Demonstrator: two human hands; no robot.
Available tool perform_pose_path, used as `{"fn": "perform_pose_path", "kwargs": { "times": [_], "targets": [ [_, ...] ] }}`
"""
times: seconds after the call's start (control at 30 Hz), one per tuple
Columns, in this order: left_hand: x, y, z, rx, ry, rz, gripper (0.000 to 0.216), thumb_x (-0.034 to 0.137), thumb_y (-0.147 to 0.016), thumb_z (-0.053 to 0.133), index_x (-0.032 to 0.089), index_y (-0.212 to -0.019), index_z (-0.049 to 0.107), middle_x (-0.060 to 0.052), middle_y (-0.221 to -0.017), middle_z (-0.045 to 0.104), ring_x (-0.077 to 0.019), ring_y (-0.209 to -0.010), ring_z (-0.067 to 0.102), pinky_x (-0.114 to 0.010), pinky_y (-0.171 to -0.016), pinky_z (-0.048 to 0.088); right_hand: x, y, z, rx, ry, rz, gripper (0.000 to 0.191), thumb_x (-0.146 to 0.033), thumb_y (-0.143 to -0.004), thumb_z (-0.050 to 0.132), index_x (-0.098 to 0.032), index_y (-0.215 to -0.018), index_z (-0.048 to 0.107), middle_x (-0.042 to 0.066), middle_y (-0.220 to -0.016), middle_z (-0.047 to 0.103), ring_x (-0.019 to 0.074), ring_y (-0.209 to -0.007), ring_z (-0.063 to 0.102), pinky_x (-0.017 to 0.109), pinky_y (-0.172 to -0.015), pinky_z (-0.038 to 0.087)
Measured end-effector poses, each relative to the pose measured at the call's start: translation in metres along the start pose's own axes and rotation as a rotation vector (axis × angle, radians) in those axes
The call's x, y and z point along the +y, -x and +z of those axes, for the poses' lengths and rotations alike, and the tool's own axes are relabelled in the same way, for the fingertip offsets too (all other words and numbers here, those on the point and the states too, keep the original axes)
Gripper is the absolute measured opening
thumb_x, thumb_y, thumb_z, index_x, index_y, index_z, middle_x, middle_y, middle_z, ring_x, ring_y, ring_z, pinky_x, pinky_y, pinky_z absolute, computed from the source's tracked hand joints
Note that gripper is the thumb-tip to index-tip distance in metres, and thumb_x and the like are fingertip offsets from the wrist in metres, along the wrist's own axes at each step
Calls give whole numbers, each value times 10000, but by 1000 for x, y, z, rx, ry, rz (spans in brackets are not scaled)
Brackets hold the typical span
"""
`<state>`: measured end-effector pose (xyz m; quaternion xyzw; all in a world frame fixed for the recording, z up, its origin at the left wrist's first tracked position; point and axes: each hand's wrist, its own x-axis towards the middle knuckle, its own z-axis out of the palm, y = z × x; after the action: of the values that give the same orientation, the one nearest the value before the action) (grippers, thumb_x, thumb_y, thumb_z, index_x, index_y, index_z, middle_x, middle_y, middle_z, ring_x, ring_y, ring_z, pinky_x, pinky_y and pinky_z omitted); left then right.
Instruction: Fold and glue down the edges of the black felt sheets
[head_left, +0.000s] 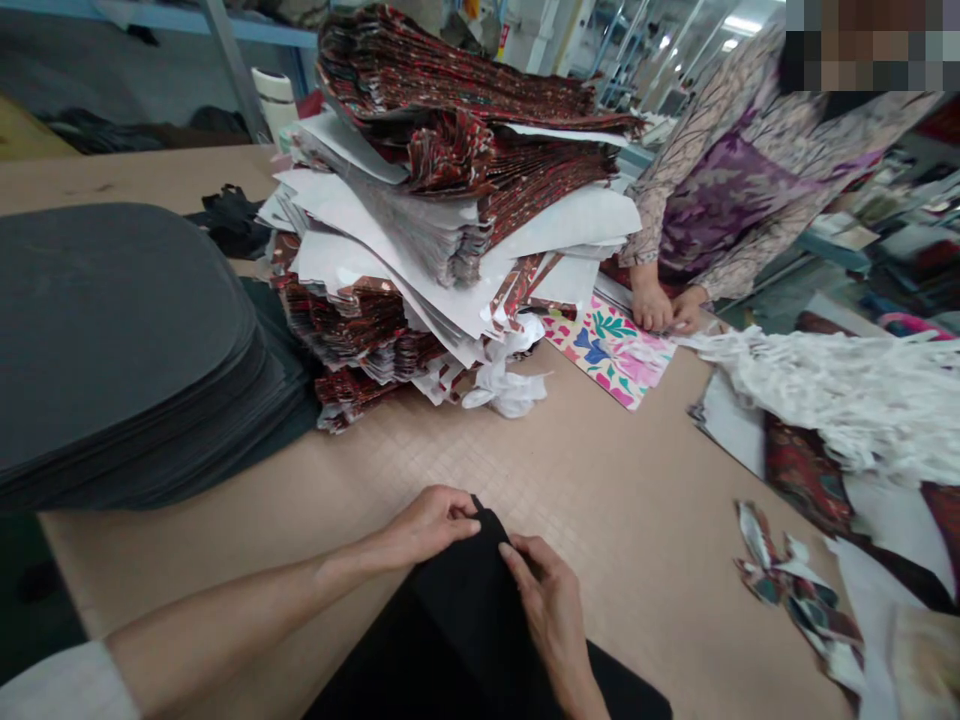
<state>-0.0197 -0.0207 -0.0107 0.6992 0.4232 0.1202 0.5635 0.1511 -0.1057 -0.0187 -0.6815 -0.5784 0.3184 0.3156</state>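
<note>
A piece of black fabric [450, 630] lies at the near edge of the table, its far end gathered between my two hands. My left hand [437, 522] pinches the cloth's far left corner between thumb and fingers. On the right side of that same corner, my right hand [546, 585] grips the edge, thumb on top and fingers curled round beyond it. The lower part of the fabric runs out of the bottom of the view, and a rounded black corner shows to the right of my right wrist.
A thick stack of dark rounded sheets [112, 330] stands left. Ahead rises a tall pile of red patterned fabric and white sheets [450, 230]. A co-worker [739, 190] handles a floral piece [611, 350] at the back right. White strips [832, 400] and patterned scraps [799, 590] lie right.
</note>
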Motion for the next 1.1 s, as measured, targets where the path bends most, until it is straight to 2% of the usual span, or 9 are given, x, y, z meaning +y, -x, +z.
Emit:
{"fn": "perform_pose_path", "kwargs": {
  "times": [0.1, 0.2, 0.3, 0.4, 0.57, 0.8, 1.0, 1.1],
  "targets": [
    [3, 5, -6, 70, -55, 23, 100, 205, -784, 518, 138, -837, 571, -4, -738, 543, -142, -686, 508, -223, -622, 401, -2, -2, 9, 78, 65, -35, 284, -420, -827, 508, -178, -862, 651, 61, -803, 672, 202, -743, 625, 318, -691, 473],
    [5, 14, -13, 142, -298, 220, 200, 124, -846, 433, 171, -1006, 543, -47, -934, 535, -176, -873, 490, -277, -791, 390, -2, -5, 18, 149, 155, -96, 237, -375, -830, 517, -181, -854, 652, 57, -788, 670, 203, -731, 621, 351, -724, 446],
    [1, 21, -16, 74, -652, 424, 272, 46, -851, 383, 171, -1046, 526, -61, -939, 533, -190, -874, 479, -298, -798, 397, 0, -8, 23, 167, 183, -119, 197, -342, -828, 535, -180, -843, 646, 54, -782, 663, 201, -730, 611, 363, -735, 420],
    [-6, 22, -14, 29, -796, 433, 317, 31, -822, 438, 148, -1113, 479, -73, -979, 531, -200, -891, 472, -300, -796, 408, 2, -8, 25, 195, 214, -185, 162, -311, -831, 544, -184, -870, 636, 50, -800, 657, 194, -752, 601, 354, -736, 406],
    [-10, 19, -10, 41, -840, 416, 378, 22, -799, 461, 141, -1157, 440, -81, -1006, 526, -203, -913, 470, -303, -818, 404, 4, -6, 27, 206, 263, -307, 161, -245, -865, 500, -204, -962, 621, 37, -834, 640, 165, -758, 584, 336, -733, 380],
    [-7, 17, -10, 29, -862, 385, 378, 7, -780, 445, 135, -1136, 456, -80, -1009, 523, -211, -917, 465, -327, -843, 403, 9, -5, 26, 187, 439, -491, 258, -145, -890, 423, -162, -1115, 548, 59, -847, 613, 154, -747, 550, 333, -709, 352],
    [0, 18, -13, 26, -813, 343, 374, -30, -747, 438, 146, -1071, 501, -69, -999, 534, -198, -902, 479, -316, -833, 409, 4, -3, 26, 153, 599, -517, 299, -124, -896, 346, -149, -1103, 562, 77, -850, 607, 172, -726, 524, 374, -719, 338],
    [6, 19, -13, 39, -789, 436, 359, 7, -793, 445, 143, -1123, 479, -71, -1082, 539, -207, -986, 462, -322, -855, 390, -2, -3, 27, 137, 611, -499, 313, -116, -892, 338, -156, -1105, 564, 78, -854, 606, 175, -740, 528, 378, -729, 349]
  ]
}}
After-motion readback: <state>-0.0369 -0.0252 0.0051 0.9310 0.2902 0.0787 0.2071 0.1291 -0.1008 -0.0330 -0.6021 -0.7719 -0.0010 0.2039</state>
